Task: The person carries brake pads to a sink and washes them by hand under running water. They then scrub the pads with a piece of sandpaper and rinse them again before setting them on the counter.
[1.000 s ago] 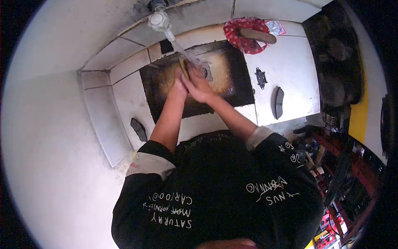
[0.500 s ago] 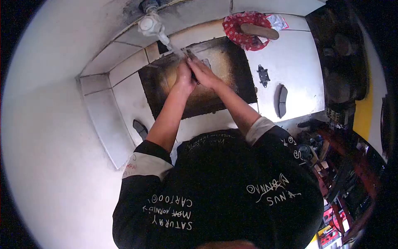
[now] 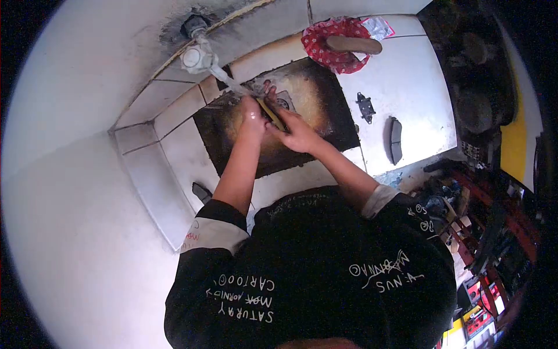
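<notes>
White tile: the desk [image 3: 418, 87] is a tiled counter with a dark, stained sink [image 3: 325, 125] sunk into its middle, against the back wall.
Tap: a pale tap [image 3: 196, 57] juts from the wall at the sink's back left corner, and its stream slants down to the hands, which are held under it so the water runs over what they grip.
Left hand: the left hand [image 3: 253, 116] looks wet and glossy and sits over the sink's back half, its fingers folded against a flat yellowish pad [image 3: 272, 114]; the hand backs the pad on its left side.
Right hand: the right hand [image 3: 299, 135] closes on the same pad from the right, fingers curled along its edge, so the pad stands on edge between both hands above the drain [image 3: 283, 102].
Pad position: over the sink's back half, just beside the stream, not resting on the basin floor as far as can be told.
Set aside: two dark parts lie on the dry tile right of the sink, a small bracket [image 3: 365, 107] near the sink's edge and a curved brake pad [image 3: 396, 139] farther toward the desk's right edge, both out of the water.
Left edge: another dark curved piece [image 3: 201, 192] rests on the tile near the desk's front left corner.
Back right corner: a red patterned cloth [image 3: 325, 43] carries a brush with a wooden handle [image 3: 353, 45], kept within reach and clear of the basin.
</notes>
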